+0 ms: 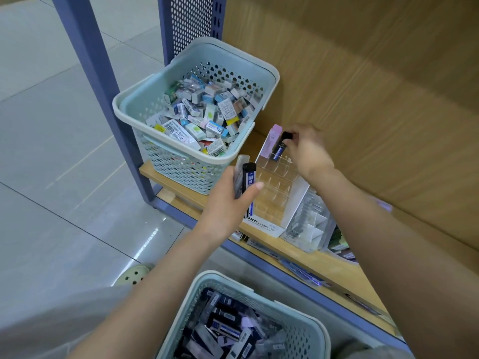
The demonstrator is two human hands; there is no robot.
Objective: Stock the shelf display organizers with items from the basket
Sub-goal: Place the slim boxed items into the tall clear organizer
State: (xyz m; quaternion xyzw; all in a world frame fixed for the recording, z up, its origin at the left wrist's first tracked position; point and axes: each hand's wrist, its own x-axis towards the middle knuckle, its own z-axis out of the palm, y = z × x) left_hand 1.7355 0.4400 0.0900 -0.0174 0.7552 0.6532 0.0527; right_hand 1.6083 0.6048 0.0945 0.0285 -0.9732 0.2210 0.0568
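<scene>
Lead-case basket [295, 338] lies lowest, below the shelf [324, 263]. Left hand [228, 203] grips two cases [247, 177] upright in front of the clear organizer [280, 187] on the shelf. Right hand [308, 151] pinches a black-capped case [280, 149] by its top, standing in the organizer's back row beside a pink case [272, 138]

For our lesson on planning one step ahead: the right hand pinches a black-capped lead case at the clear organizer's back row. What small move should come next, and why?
Probably press the lead case down until it seats, then let go. The right hand pinches its cap, it stands at the back of the organizer beside a pink case, and the left hand holds two more cases.
</scene>
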